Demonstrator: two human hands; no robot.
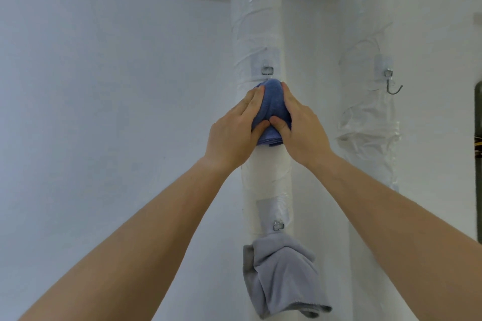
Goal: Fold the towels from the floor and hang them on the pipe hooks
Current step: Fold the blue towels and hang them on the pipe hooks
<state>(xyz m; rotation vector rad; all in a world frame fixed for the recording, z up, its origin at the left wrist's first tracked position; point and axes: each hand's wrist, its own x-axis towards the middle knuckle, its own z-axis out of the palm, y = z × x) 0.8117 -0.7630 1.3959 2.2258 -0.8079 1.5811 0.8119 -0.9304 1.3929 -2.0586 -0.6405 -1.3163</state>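
Left hand [234, 129] and right hand [303, 128] are both clamped on the bunched blue towel [271, 101], one on each side with the thumbs nearly meeting on the front. It's held against the left pipe [266, 172], right under the upper hook [267, 70]. Further down the same pipe, a grey towel [281, 273] hangs off the lower hook [278, 225].

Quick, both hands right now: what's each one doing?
Left hand: closed on the blue towel, fingers and thumb gripping its left side.
Right hand: closed on the same towel, gripping its right side.
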